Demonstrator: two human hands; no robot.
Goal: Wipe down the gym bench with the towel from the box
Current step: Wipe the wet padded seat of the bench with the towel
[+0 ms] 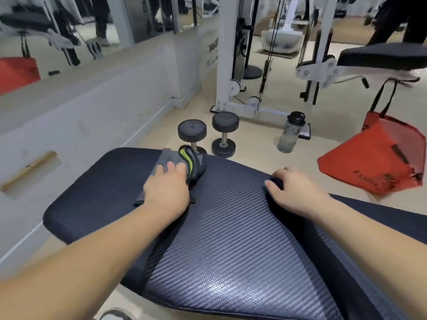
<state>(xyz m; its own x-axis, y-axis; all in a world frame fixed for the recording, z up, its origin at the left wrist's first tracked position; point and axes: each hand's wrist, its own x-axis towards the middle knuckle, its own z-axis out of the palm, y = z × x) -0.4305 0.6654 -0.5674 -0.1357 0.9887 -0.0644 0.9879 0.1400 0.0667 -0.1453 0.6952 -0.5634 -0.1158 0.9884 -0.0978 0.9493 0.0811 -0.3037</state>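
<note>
The gym bench [231, 239] has a dark, carbon-patterned pad that fills the lower middle of the view. A grey towel with a lime-green and black stripe [184, 160] lies bunched near the pad's far edge. My left hand [167, 188] presses down on the towel, fingers spread over the cloth. My right hand [293, 192] rests at the pad's right edge, its fingers curled over that edge.
Two black dumbbells [208, 132] stand on the floor just beyond the bench, with a clear water bottle [291, 132] to their right. A red tote bag [379, 158] hangs at the right. A white cable machine [242, 65] stands behind, and a mirrored wall runs along the left.
</note>
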